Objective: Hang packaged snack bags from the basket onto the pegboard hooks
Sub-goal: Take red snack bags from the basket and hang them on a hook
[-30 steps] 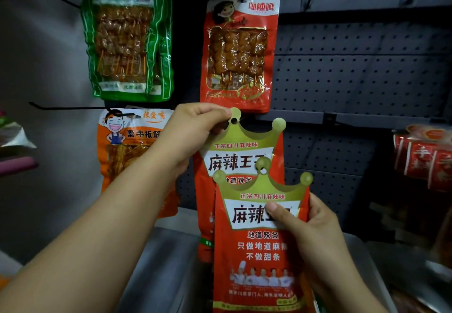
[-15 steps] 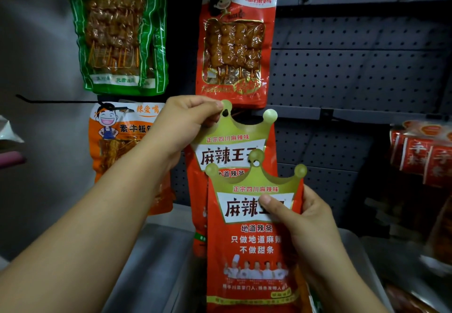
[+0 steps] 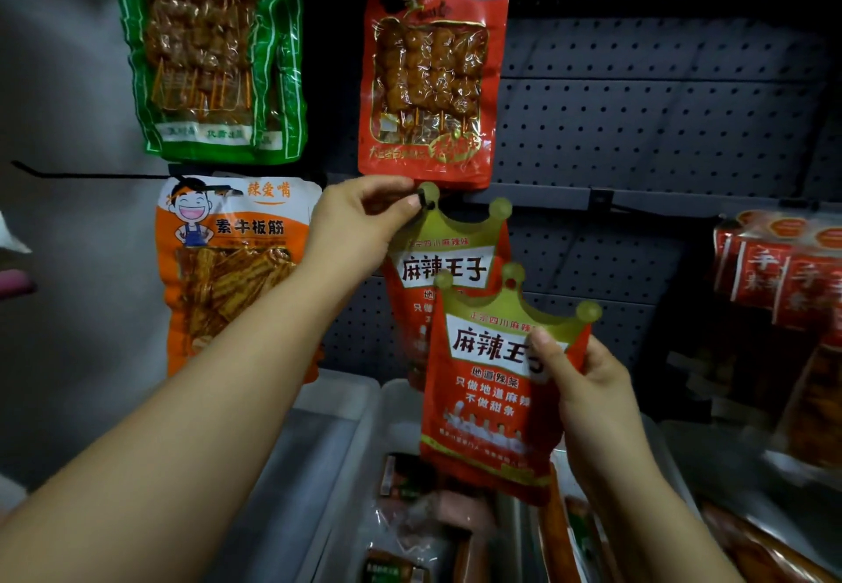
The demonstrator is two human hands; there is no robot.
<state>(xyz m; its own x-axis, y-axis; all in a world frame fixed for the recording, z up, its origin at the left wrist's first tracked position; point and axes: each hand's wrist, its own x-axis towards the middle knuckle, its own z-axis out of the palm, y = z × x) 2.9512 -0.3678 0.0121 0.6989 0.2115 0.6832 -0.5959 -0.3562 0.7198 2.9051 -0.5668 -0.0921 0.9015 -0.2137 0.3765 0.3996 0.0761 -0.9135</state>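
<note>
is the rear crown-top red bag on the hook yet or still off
Cannot tell for sure. The left hand pinches the rear crown-topped red snack bag at its hang hole, where the dark hook tip shows, but fingers hide whether it is threaded.

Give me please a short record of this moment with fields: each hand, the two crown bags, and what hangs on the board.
left hand: pinches the top of the rear crown bag at a hook tip
right hand: holds the front crown bag, not yet hung
pegboard: dark, perforated
already hanging: green skewer bag, red skewer bag, orange bag
basket: below, more packets inside
</note>
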